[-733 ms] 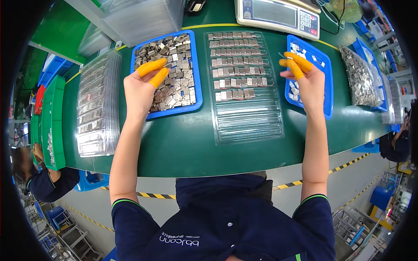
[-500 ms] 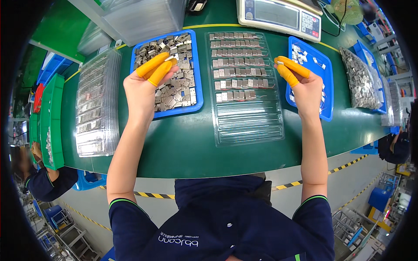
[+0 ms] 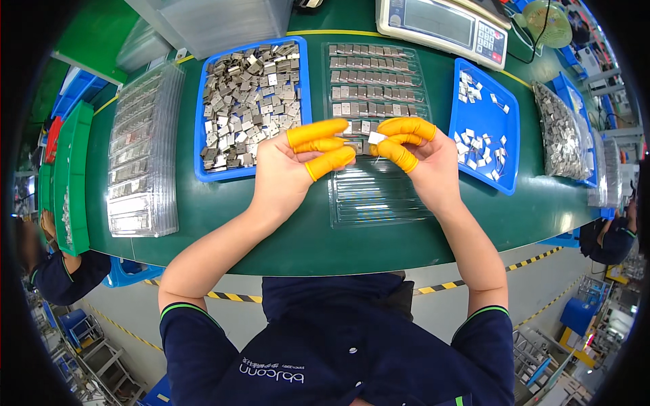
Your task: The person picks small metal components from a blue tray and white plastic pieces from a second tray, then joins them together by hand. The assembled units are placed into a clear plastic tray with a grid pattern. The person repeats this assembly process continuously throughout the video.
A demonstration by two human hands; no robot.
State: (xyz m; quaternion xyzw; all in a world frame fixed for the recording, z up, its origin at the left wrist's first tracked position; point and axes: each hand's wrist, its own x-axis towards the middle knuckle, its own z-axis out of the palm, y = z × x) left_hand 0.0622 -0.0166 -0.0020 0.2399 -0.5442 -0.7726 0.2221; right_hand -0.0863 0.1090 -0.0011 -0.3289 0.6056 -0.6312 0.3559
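Observation:
My two hands meet over the clear plastic tray [image 3: 379, 203], both wearing yellow finger cots. My left hand [image 3: 298, 159] pinches a small metal USB connector shell [image 3: 355, 145], partly covered by the fingertips. Between the thumb and fingers of my right hand [image 3: 423, 155] is a small white square piece [image 3: 376, 138], with thin wires just below it. The two pieces are close together; whether they touch I cannot tell. Rows of metal connectors [image 3: 372, 78] fill the tray's far slots. A blue bin [image 3: 306, 74] of loose connector shells stands left, and a blue tray [image 3: 504, 128] of white wired pieces right.
A stack of clear trays [image 3: 145, 155] stands at the left beside a long green bin [image 3: 76, 169]. Behind the work is a digital scale [image 3: 440, 27]. To the right lies a bag of metal parts [image 3: 562, 135]. Other people sit at both sides.
Both hands have moved inward, the left from above the connector bin and the right from the white-piece tray, each bringing a piece over the clear tray. The view has shifted slightly.

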